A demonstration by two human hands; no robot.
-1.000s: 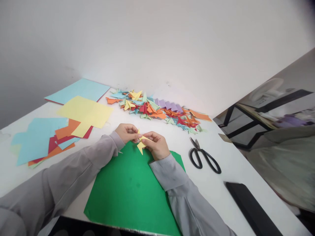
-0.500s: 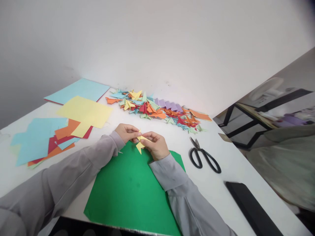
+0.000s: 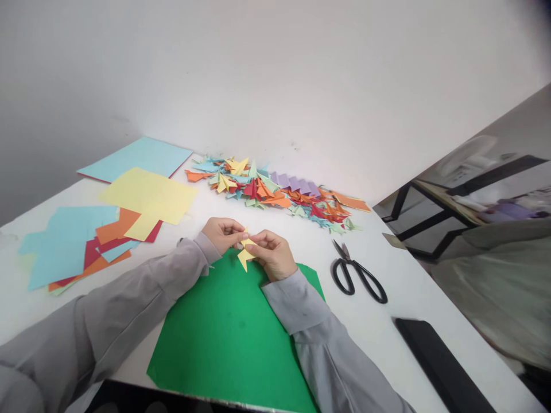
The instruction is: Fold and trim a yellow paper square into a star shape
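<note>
Over the far edge of the green sheet (image 3: 224, 338), the left hand (image 3: 221, 234) and right hand (image 3: 273, 255) both pinch a small yellow folded paper (image 3: 245, 257) in their fingers. Scissors (image 3: 357, 278) lie right of the sheet on the bench (image 3: 310, 244); a heap of folded papers (image 3: 275, 192) lies beyond.

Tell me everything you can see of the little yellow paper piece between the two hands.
The yellow paper piece is small and folded, with pointed tips: one hangs down, one pokes up. It looks like thin matte craft paper. The left hand and the right hand pinch it from either side, above the far edge of the green sheet. The hands hide most of its folds.
</note>
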